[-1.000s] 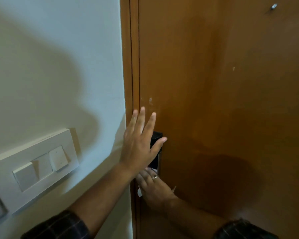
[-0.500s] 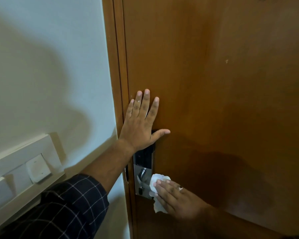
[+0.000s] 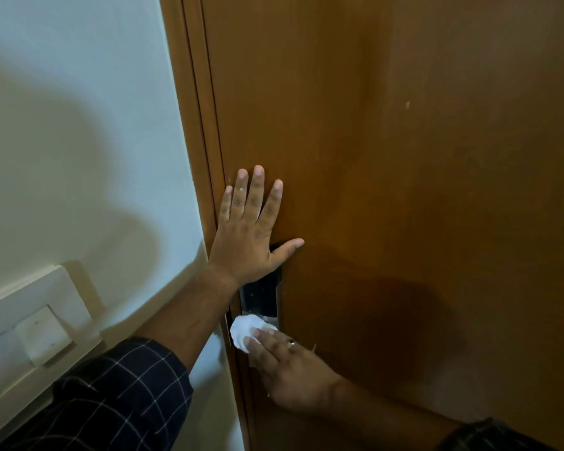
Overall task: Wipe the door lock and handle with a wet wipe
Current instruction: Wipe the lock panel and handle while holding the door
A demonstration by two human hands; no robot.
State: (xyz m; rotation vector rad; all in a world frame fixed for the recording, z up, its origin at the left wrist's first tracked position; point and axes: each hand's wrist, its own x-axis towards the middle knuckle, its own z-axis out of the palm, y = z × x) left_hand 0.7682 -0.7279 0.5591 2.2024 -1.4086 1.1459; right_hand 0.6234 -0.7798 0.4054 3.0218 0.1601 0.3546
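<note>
Left hand (image 3: 248, 236) spread flat on the brown wooden door (image 3: 404, 157), covering the black lock panel's (image 3: 261, 296) top; right hand (image 3: 287, 369) presses a crumpled white wipe (image 3: 245, 332) below, hiding the handle.

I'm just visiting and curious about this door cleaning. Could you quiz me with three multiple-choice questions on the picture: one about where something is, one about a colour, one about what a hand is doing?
1. Where is the white wipe?
A. At the lower part of the lock plate
B. On the switch panel
C. High on the door near its top

2. What colour is the door?
A. White
B. Orange-brown
C. Grey

3. What is the left hand doing?
A. Gripping the wipe
B. Pressing a switch
C. Lying flat and open on the door above the lock

Answers:
1 A, the wipe sits against the bottom of the dark lock plate, by the door edge.
2 B, the wooden panel is orange-brown beside a pale wall.
3 C, its fingers are spread on the wood, while the right hand presses the wipe.
</note>
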